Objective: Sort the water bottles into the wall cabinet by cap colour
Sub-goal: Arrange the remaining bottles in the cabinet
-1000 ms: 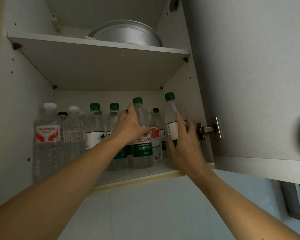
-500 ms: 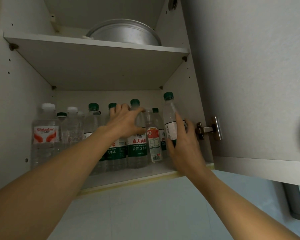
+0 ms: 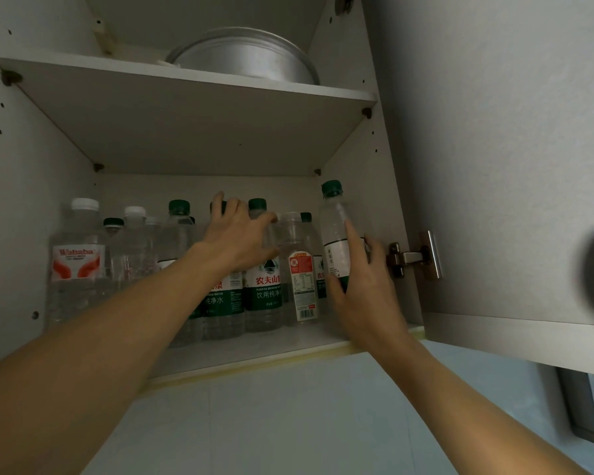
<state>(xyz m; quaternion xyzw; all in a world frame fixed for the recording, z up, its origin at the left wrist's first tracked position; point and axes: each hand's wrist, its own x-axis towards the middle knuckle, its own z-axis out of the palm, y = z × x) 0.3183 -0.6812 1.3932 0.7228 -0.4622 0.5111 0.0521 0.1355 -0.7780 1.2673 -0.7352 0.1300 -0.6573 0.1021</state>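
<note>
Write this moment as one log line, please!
left hand: touching green-capped bottles | right hand: gripping rightmost bottle | cabinet shelf

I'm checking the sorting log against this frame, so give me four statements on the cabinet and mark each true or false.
1. The right hand holds a green-capped bottle at the cabinet's right side. True.
2. The white-capped bottle stands at the far right. False: it stands at the far left.
3. A metal basin sits on the upper shelf. True.
4. The left hand hangs outside the cabinet. False: it reaches among the middle bottles.
</note>
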